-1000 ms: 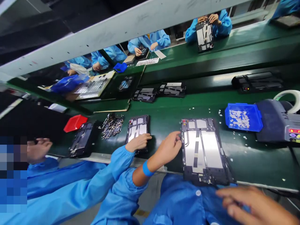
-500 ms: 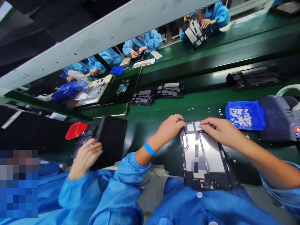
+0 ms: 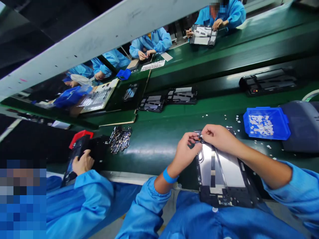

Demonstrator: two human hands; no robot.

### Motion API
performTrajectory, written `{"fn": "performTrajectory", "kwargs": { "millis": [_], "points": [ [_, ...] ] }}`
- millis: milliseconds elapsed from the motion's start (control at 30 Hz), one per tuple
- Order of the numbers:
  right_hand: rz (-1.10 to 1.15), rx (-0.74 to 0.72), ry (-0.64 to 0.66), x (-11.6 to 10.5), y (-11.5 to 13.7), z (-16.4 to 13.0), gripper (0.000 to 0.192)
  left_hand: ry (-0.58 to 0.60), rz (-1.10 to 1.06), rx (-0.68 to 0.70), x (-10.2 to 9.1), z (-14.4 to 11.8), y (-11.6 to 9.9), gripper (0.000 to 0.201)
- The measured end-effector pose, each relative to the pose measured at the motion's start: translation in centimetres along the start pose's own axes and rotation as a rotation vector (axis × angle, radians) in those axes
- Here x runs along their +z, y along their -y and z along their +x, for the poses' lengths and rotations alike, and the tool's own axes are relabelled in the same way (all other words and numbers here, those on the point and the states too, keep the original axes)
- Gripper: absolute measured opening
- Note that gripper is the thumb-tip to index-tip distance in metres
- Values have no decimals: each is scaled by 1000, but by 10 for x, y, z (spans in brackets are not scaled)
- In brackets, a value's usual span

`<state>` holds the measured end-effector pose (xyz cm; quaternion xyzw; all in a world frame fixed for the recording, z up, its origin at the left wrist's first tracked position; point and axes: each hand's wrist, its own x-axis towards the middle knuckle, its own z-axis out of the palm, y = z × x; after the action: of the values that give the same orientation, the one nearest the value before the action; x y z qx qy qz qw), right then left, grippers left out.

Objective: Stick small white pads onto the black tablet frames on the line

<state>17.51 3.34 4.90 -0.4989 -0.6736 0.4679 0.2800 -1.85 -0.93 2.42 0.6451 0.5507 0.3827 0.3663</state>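
Note:
An opened tablet [image 3: 228, 166] with silvery plates and a black frame lies before me, its near end against my blue coat. My left hand [image 3: 188, 149], with a blue wristband, is at the tablet's far left corner, fingers curled and thumb close to them. Bent over the same corner, my right hand [image 3: 219, 139] has thumb and forefinger pinched together. A tiny pale bit shows by those fingertips; what either hand grips is too small to make out. My fingers cover part of the tablet's far edge.
Right of the tablet stands a blue tray [image 3: 286, 127] of small white pieces, beside a dark grey machine [image 3: 302, 129]. White scraps litter the green bench [image 3: 154, 142]. Small metallic parts [image 3: 120, 140] are heaped left. A co-worker's hand [image 3: 83, 163] is near a red tray [image 3: 81, 134]. More tablets [image 3: 181, 95] lie beyond.
My right hand has moved left to the tablet's corner, close to my left hand, whose fingers have curled. The co-worker's dark panel on the left has swung away, exposing the metallic heap.

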Motion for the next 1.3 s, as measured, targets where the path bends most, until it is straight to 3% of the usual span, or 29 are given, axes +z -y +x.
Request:
{"fn": "performTrajectory", "kwargs": {
  "millis": [133, 200, 333, 433, 800, 1033, 1167, 1300],
  "points": [
    [-51, -39, -20, 4, 1, -5, 12, -17, -19, -122, 5, 1, -11, 15],
    [-139, -91, -105, 7, 0, -8, 9, -53, -12, -140, 6, 5, -13, 13],
    [-450, -306, -320, 17, -8, -18, 15, -99, -4, -103, 6, 7, -13, 11],
    [-572, -405, -344, 23, -12, -24, 24, -115, 50, -37, 7, 4, -13, 11],
    [-423, -248, -236, 18, -5, -19, 13, -143, 449, 342, 4, -5, -12, 13],
    [-550, -321, -353, 21, -13, -19, 17, -155, 234, 215, 7, 0, -10, 13],
    [-653, -432, -444, 31, -13, -22, 25, -169, 268, 249, 9, -2, -11, 13],
    [-671, -333, -428, 26, -8, -20, 18, -143, 230, 207, 9, -1, -10, 13]
  ]
}}
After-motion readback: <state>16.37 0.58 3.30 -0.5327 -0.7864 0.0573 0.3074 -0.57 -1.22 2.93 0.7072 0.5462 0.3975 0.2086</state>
